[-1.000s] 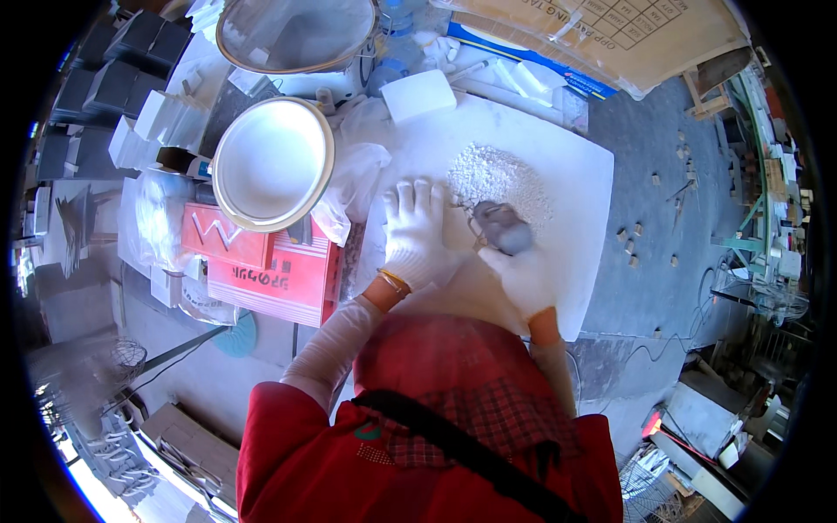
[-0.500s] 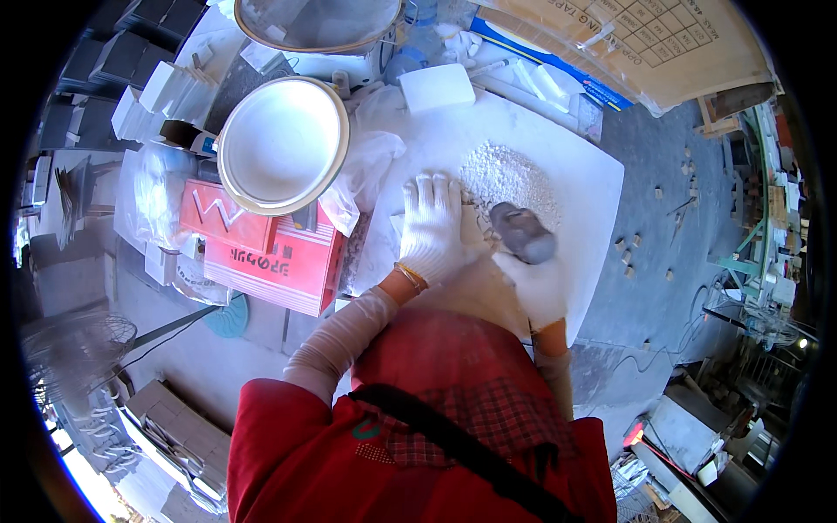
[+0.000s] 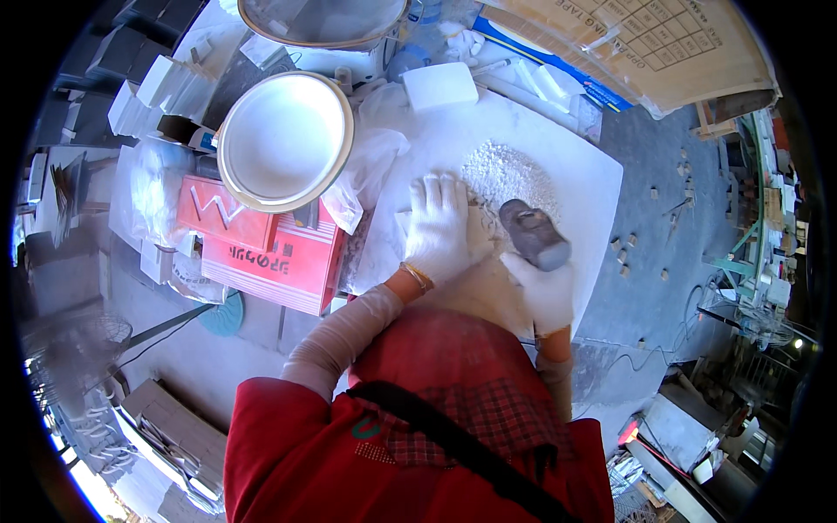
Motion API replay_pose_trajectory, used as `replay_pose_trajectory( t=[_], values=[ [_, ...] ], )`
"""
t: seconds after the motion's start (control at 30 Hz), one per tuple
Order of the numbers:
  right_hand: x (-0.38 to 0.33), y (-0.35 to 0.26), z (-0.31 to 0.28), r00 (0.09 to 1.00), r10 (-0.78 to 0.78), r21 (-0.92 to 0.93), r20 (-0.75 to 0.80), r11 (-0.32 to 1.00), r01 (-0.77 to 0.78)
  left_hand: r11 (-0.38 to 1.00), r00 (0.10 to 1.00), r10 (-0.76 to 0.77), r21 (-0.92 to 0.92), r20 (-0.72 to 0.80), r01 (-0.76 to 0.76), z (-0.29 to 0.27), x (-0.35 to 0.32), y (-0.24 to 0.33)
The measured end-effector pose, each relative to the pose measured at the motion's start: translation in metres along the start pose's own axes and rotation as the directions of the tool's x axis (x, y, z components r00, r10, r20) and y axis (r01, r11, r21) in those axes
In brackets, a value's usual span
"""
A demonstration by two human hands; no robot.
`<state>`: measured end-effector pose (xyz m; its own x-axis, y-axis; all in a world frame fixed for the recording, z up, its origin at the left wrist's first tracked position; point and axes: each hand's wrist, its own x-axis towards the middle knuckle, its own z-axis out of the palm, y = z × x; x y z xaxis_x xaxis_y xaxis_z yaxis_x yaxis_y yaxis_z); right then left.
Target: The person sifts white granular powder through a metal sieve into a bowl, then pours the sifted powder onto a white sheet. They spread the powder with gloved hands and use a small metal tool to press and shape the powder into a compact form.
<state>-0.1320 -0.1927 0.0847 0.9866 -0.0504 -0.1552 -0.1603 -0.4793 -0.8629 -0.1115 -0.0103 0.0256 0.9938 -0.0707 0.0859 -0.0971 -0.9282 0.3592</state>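
Observation:
My left hand [image 3: 438,231], in a white knitted glove, lies flat with its fingers stretched out on a pale flat piece [image 3: 479,228]. My right hand [image 3: 547,292], also white-gloved, is closed round a dark grey, rounded, elongated tool [image 3: 534,234]; its exact kind is unclear. The tool tilts over the right side of the pale piece, and its working end is hidden. Just beyond both hands, a heap of white crumbs [image 3: 506,170] is spread on the white work board [image 3: 595,196]. My palm hides part of the piece.
A round white tub [image 3: 283,144] stands at the left, near red boxes [image 3: 275,268] and a crumpled plastic bag [image 3: 370,166]. Behind the heap lies a white block [image 3: 438,86]. A large cardboard carton [image 3: 645,44] is at the far right. Small pieces [image 3: 622,256] lie scattered on the floor.
The dark tool has shifted slightly right and toward me with my right hand, and shows longer. My left hand stays flat on the piece, nearly unmoved.

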Motion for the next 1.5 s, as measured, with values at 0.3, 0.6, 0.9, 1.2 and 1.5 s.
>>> replay_pose_trajectory(
  t=[0.3, 0.6, 0.9, 1.2, 1.5],
  values=[
    [0.029, 0.009, 0.002, 0.865, 0.374, -0.051, 0.335, 0.924, -0.380, 1.000, 1.000, 0.013, 0.006, 0.001, -0.013, 0.000, -0.002, -0.003],
    [0.015, 0.021, 0.021, 0.981, -0.149, -0.196, 0.122, 0.966, 0.171, 0.999, 1.000, 0.010, 0.031, 0.018, -0.010, 0.003, 0.001, -0.004],
    [0.031, -0.012, 0.003, 0.909, 0.292, -0.014, 0.299, 0.953, -0.302, 1.000, 0.999, 0.018, 0.013, 0.039, -0.018, -0.001, 0.002, -0.005],
    [0.039, 0.063, 0.030, 0.952, -0.129, -0.447, 0.279, 0.860, 0.247, 0.998, 1.000, 0.022, 0.063, 0.015, -0.023, 0.008, -0.001, -0.005],
    [0.020, -0.034, -0.007, 0.945, 0.194, 0.027, 0.262, 0.978, -0.208, 0.999, 1.000, 0.017, -0.029, 0.001, -0.017, 0.004, -0.002, -0.004]
  ],
)
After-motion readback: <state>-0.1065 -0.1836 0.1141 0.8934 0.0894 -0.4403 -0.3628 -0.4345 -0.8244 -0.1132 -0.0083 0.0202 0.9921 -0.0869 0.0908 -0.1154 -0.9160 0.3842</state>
